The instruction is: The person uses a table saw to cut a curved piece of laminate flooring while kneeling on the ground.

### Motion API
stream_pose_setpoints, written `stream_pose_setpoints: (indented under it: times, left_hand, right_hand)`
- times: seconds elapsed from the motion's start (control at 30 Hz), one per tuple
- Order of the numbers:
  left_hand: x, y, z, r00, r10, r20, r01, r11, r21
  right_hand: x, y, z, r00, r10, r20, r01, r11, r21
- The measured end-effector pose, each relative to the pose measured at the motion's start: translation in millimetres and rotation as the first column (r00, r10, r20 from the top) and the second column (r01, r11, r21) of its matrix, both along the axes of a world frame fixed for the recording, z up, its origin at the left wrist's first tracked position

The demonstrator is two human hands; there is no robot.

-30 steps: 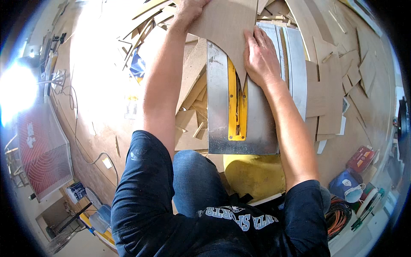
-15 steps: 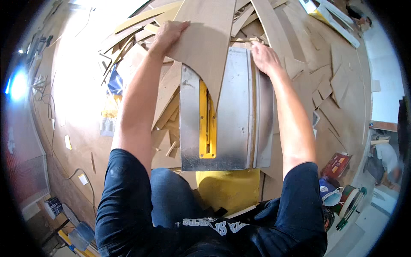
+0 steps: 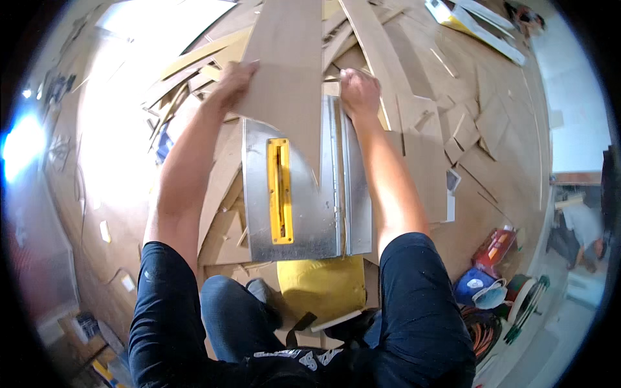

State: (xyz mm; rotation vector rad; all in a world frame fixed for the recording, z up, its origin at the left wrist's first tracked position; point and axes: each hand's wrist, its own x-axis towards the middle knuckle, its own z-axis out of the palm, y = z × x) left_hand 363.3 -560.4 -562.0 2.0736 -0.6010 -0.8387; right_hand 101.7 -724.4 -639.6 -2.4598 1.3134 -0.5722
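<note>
A table saw (image 3: 304, 226) with a grey metal top stands in front of me. Set into it is a yellow slotted insert plate (image 3: 280, 233). A light brown wooden board (image 3: 284, 71), curved along its near left side and tapering to a point, lies over the far part of the top. My left hand (image 3: 234, 85) grips its left edge. My right hand (image 3: 359, 94) is closed at the far end of the long fence (image 3: 341, 213), right of the board. Whatever its fingers hold is hidden.
Wood offcuts (image 3: 207, 68) are heaped beyond the saw, with flat panels (image 3: 424, 174) to its right. A yellow rounded object (image 3: 321, 284) is below the saw's near edge. At right lie a red box (image 3: 495, 249), a mask (image 3: 490, 294) and coiled cable (image 3: 482, 333). Another person (image 3: 585, 229) crouches far right.
My view has shifted, so the saw appears farther left. Against the yellow plate, the board's tip has moved right, toward the fence. Both hands stay at the board and fence.
</note>
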Motion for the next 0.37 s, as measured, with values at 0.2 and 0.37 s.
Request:
stream_pose_setpoints:
  times: [0.2,0.37]
  left_hand:
    - [-48.3,24.6,152.5,0.999,0.037,0.016,-0.037,0.998,-0.049]
    - [-112.2,71.2,291.0,0.979,0.086,0.186,-0.060,0.988,-0.143]
  right_hand:
    - [-93.6,121.8,-25.9,0.962,-0.218,0.166,0.184,0.962,0.200]
    - [-312.2,344.5,104.4,0.849,0.074,-0.522,0.312,0.728,0.610]
